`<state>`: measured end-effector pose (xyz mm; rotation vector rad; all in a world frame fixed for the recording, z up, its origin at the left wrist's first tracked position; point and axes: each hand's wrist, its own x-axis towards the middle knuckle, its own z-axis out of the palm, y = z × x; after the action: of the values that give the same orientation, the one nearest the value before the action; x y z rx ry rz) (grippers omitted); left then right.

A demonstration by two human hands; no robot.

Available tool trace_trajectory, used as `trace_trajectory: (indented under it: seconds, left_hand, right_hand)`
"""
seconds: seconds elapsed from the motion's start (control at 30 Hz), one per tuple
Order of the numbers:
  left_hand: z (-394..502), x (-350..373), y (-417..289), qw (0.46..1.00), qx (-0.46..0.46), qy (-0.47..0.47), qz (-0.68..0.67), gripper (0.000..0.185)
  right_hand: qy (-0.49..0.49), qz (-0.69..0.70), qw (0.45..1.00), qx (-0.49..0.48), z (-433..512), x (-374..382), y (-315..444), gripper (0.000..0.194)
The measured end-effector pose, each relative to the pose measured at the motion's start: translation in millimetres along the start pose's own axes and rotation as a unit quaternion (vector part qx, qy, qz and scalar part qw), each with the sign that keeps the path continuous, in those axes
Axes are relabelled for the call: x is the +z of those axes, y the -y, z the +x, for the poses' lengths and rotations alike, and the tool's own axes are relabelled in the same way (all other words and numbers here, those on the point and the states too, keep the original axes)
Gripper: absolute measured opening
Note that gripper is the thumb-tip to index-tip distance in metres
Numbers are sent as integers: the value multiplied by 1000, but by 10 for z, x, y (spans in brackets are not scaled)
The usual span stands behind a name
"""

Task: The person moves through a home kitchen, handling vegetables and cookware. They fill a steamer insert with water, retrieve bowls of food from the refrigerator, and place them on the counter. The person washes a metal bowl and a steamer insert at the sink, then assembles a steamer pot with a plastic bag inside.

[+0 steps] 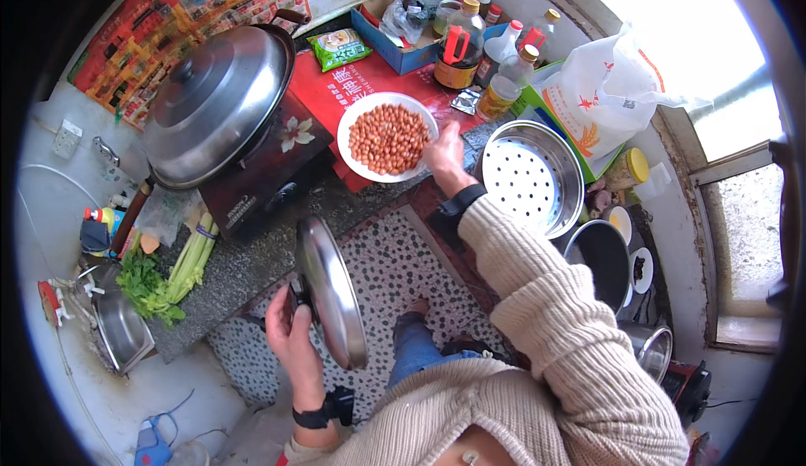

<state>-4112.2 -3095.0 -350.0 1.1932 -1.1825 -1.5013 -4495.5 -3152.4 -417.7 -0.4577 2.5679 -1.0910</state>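
Observation:
My left hand (pixel 295 334) holds a stainless steel pot lid (pixel 334 293) by its dark knob, the lid tilted on edge over the floor. With my right hand (pixel 448 154) I grip the right rim of a white plate (pixel 352 151) filled with reddish-brown peanuts (pixel 389 138); part of the fingers is hidden. The plate is at the red-covered counter. Just right of that hand sits a steamer pot with a perforated bottom (pixel 529 179). To the left, a lidded wok (pixel 214 101) stands on a black stove (pixel 264 164).
A bunch of celery (pixel 189 264) lies on the stone counter by a metal sink (pixel 123 321). Bottles of sauce and oil (pixel 458 50), a blue carton (pixel 403 60) and a green packet (pixel 339 48) stand behind the plate. At right are a white plastic bag (pixel 592 94) and a dark pan (pixel 601 264).

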Motion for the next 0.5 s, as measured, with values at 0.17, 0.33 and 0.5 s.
trace_trajectory:
  seconds: [0.17,0.33,0.5]
  left_hand:
    - [10,-39,46,999,-27,-41,-10,42]
    - [320,473,-63,998,33,60,17,45]
    - [740,1672,-372,964,166,205,47,45]
  right_hand:
    - [-11,40,999,26,-117,417,-206,34]
    - [-17,95,992,79,-13,585,-427,47]
    - [107,287,947,-99,-535,287,-996,52]
